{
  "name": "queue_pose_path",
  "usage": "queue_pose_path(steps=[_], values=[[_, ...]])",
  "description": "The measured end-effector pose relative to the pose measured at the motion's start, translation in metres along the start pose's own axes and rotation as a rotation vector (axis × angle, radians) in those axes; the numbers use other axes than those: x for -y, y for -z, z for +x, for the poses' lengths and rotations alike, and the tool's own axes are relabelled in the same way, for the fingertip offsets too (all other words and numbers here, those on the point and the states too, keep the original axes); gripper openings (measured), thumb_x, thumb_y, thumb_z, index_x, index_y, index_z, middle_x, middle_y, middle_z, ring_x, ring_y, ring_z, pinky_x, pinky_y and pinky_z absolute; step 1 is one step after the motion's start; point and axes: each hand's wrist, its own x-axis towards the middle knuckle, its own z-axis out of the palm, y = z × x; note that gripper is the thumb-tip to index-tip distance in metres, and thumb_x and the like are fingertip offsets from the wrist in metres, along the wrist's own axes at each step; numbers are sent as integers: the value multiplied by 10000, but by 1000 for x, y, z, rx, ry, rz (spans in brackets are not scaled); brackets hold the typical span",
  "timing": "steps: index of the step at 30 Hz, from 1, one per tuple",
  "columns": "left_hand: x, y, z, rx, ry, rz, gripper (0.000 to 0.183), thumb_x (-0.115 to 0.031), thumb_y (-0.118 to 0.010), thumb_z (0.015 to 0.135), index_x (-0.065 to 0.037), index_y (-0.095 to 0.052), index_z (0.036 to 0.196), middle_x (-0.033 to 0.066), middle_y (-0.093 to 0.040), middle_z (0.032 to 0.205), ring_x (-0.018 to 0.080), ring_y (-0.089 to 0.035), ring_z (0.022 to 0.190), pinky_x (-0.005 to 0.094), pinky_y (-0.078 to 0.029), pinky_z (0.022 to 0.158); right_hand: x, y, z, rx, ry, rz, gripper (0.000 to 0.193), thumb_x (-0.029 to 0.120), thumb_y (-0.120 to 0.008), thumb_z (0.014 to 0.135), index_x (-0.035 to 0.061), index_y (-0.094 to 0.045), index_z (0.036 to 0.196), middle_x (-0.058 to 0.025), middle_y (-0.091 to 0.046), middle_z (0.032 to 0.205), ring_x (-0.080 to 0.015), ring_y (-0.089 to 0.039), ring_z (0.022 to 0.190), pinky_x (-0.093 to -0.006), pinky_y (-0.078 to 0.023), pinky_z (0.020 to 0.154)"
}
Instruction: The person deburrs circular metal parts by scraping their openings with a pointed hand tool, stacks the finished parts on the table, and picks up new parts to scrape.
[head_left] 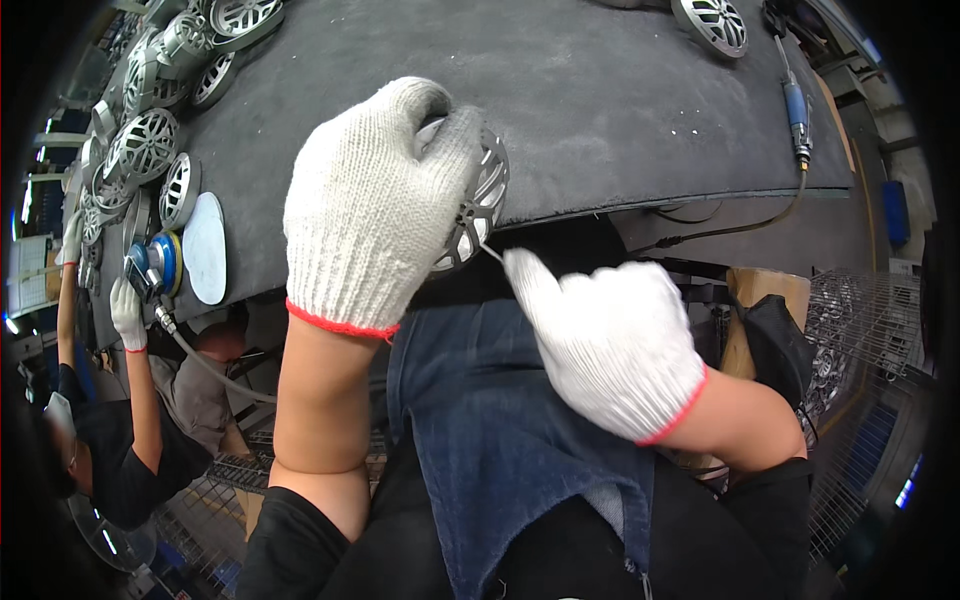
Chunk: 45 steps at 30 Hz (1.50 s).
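My left hand (375, 200), in a white knit glove with a red cuff, grips a round spoked metal part (470, 228) like a small wheel cover. It is tilted up at the near edge of the dark table (600, 120), and the glove hides much of it. Below and to the right is my right hand (615, 340), gloved the same way, its fingers closed. A thin pale rod (491, 252) sticks out from its fingertips toward the part's lower rim. The rest of that rod is hidden inside the hand.
Spoked metal parts lie heaped (148, 143) along the left. A co-worker's gloved hand (128, 312) holds a blue sander (155, 268) beside a pale oval pad (205, 250). Another spoked part (715, 25) and a blue air tool (797, 110) with a hose lie far right. Wire baskets (870, 310) stand right.
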Motion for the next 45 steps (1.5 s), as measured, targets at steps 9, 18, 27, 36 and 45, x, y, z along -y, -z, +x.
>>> queue_pose_path(steps=[9,18,27,36,45], values=[[2,1,-2,-46,32,-53,339,-312,-731,1049,7,-827,1111,207,-825,988,388,-822,918,430,-631,836,-9,24,0,85,-58,133,328,144,-673,965,5,-735,1255,-64,-715,669,-293,-740,582,-469,-590,593],[84,-18,5,149,439,-676,389,-281,-769,1101,70,-811,1265,71,-812,1065,112,-732,940,280,-599,859,-45,16,-25,-152,-303,994,345,29,-701,1051,-55,-758,1380,-251,-829,1266,-349,-828,1159,-390,-632,1033],[38,-7,36,195,-20,-74,394,-332,-745,1077,37,-839,1176,133,-825,919,217,-779,854,348,-600,802,-46,-30,-5,-430,-115,523,288,50,-762,1006,54,-799,1291,-144,-826,970,-328,-792,814,-417,-629,760],[-14,0,68,351,-38,298,441,-366,-701,1011,32,-860,1116,276,-811,957,417,-813,898,478,-643,888,-30,-4,8,-123,-114,89,294,110,-714,1045,76,-742,1336,-134,-752,793,-350,-752,689,-467,-588,657],[-28,-11,84,469,-25,333,410,-339,-677,965,1,-880,1071,230,-814,885,366,-807,816,464,-653,846,-28,13,6,-9,-148,94,275,104,-698,1047,89,-745,1318,-135,-719,719,-347,-736,633,-461,-585,643]])
